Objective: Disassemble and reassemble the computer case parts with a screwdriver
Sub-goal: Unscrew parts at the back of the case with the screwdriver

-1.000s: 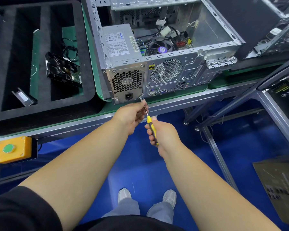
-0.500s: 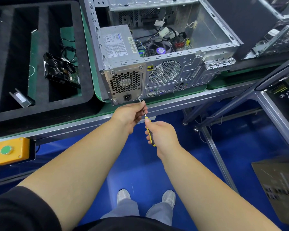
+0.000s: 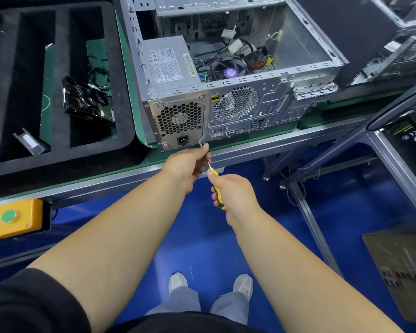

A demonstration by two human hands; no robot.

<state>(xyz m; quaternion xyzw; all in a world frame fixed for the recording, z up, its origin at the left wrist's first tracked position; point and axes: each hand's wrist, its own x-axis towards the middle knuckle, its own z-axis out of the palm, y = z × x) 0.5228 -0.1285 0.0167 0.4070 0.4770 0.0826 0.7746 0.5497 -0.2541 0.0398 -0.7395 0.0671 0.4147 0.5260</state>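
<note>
Two hands share one screwdriver (image 3: 213, 173): the right hand (image 3: 233, 195) wraps its yellow handle to turn it, the left hand (image 3: 186, 163) pinches the shaft to steady the tip on a screw at the computer case's (image 3: 226, 102) near bottom edge, beside the power supply (image 3: 180, 121).

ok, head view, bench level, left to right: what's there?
foam tray → hard drive → power supply → rear fan grille → second case
</note>
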